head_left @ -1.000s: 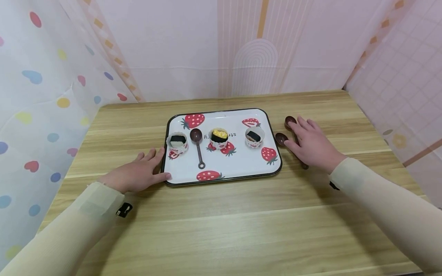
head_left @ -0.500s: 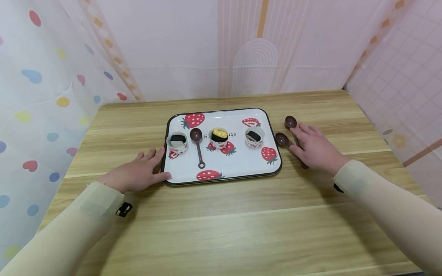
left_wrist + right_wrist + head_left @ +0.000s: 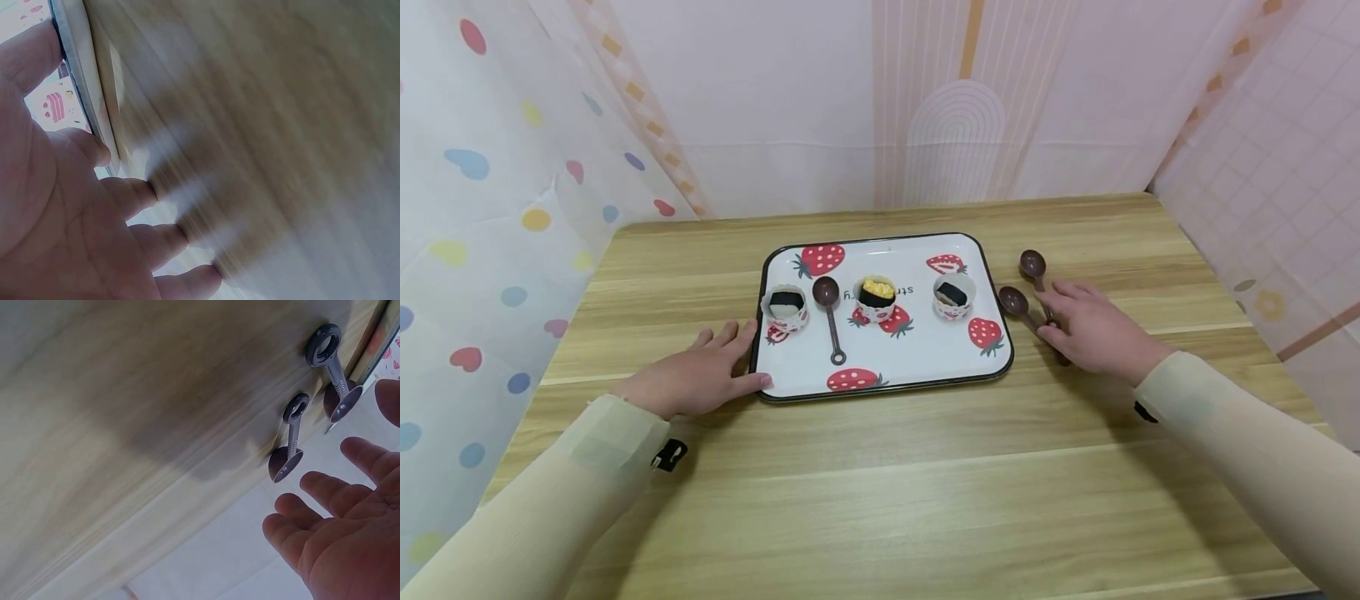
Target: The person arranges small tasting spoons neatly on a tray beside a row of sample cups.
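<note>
A white strawberry-print tray (image 3: 917, 354) with a dark rim lies on the table. My left hand (image 3: 696, 379) rests at its left edge, thumb on the near-left corner and fingers spread toward the tabletop. Right of the tray, my right hand (image 3: 1101, 333) hovers with loosely bent fingers over the handles of two brown measuring spoons, a farther one (image 3: 1032, 264) and a nearer one (image 3: 1013, 302). In the right wrist view the fingers are apart from both spoons (image 3: 292, 434). A third brown measuring spoon (image 3: 826, 292) lies on the tray, left of centre.
On the tray stand three paper cups with sushi-like pieces: a dark-banded white one (image 3: 786, 308) at left, a yellow-topped one (image 3: 877, 296) in the middle, another dark-banded one (image 3: 953, 296) at right. Patterned cloth (image 3: 790, 108) hangs behind the wooden table (image 3: 880, 500).
My right hand has drawn back slightly toward the near right, uncovering more of the two spoons' handles. The left hand, the tray and the spoons stay in place.
</note>
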`<act>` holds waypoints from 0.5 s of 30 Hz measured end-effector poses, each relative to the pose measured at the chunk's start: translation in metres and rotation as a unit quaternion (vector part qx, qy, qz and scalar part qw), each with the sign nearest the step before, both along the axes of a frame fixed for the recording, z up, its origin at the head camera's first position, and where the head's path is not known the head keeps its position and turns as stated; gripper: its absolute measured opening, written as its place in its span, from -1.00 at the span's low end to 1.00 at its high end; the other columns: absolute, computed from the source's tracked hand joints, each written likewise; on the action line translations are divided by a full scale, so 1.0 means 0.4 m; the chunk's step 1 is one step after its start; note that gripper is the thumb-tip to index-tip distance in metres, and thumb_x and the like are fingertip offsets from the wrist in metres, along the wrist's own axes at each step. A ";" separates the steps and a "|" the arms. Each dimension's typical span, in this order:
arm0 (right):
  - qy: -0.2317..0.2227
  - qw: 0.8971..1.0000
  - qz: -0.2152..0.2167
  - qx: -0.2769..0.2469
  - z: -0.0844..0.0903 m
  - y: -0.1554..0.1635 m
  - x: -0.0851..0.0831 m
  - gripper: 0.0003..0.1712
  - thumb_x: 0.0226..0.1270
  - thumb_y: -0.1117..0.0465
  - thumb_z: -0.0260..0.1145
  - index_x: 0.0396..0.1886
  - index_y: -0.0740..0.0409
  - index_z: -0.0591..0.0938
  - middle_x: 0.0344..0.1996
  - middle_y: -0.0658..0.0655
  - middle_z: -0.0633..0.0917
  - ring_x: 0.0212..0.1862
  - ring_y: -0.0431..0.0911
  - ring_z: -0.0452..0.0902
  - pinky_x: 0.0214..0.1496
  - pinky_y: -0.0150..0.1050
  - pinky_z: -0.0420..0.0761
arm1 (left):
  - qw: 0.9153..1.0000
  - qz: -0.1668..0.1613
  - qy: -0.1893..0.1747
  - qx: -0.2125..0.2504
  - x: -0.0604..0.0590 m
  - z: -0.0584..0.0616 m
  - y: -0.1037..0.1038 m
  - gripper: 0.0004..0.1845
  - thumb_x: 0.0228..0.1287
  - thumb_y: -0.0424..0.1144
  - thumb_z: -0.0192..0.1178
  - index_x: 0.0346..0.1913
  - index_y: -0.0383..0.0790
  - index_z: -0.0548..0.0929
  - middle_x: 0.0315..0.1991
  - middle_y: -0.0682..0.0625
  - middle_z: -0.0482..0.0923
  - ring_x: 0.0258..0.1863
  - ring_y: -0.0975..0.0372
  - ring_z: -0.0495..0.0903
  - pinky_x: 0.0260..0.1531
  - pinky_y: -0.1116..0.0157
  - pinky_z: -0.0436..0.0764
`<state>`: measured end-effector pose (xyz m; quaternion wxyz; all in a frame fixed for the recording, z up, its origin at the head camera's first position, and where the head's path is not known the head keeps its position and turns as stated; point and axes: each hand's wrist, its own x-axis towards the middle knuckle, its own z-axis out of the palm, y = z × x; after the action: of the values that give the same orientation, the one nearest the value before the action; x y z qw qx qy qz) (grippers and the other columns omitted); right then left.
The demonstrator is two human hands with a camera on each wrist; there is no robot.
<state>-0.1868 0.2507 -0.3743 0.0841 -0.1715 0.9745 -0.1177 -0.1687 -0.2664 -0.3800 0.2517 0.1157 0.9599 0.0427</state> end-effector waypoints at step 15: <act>0.014 1.000 0.007 0.001 -0.004 0.017 0.013 -0.46 0.51 0.15 0.36 0.34 0.39 0.59 0.25 0.47 0.64 0.37 0.41 0.46 0.46 0.36 0.37 | 1.000 -0.003 0.002 0.004 0.004 0.005 0.002 0.17 0.44 0.52 -0.05 0.72 -0.25 -0.19 0.67 -0.50 -0.21 0.58 -0.54 -0.17 0.36 -0.47 0.30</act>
<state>-0.1816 0.2574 -0.3757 0.0710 -0.1803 0.9744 -0.1137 -0.1669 -0.2657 -0.3779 0.2493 0.1199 0.9599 0.0450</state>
